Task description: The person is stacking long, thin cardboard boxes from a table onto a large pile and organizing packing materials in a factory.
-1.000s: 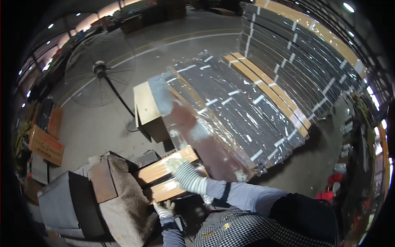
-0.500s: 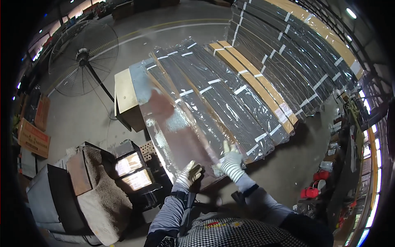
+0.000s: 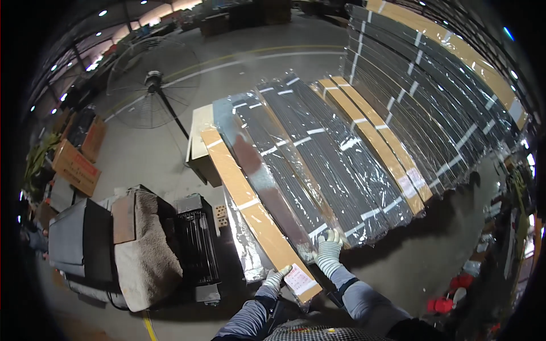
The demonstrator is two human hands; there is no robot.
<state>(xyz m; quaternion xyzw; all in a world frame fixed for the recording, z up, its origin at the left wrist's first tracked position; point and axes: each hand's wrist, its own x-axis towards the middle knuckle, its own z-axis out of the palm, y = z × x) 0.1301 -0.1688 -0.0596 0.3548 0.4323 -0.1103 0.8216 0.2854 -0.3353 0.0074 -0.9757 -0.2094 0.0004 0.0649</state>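
Note:
A long, narrow pack [image 3: 253, 207] with a brown cardboard face, clear film and white straps lies slantwise along the left side of the table [image 3: 244, 250]. My gloved left hand [image 3: 276, 279] is closed on the left edge of its near end, beside a white label [image 3: 300, 278]. To its right, my gloved right hand [image 3: 329, 253] rests with bent fingers against the near end of a dark plastic-wrapped bundle [image 3: 301, 193]. Its fingertips are partly hidden. Between the cardboard-faced pack and the dark bundles, a reddish-brown and grey tabletop strip [image 3: 273, 199] shows.
Two more cardboard-topped packs [image 3: 378, 133] lie right of the dark bundles. A tall wrapped stack [image 3: 421, 85] stands beyond them. At left are a standing fan [image 3: 153, 82], a cream cabinet [image 3: 200, 131], a cloth-covered seat [image 3: 145, 250] and a black slatted unit [image 3: 196, 244]. Red items [image 3: 441, 305] sit at lower right.
The cardboard-faced pack now lies over the left of the table, where bare surface showed before. My left hand has closed on its near end. My right hand's fingers have drawn together.

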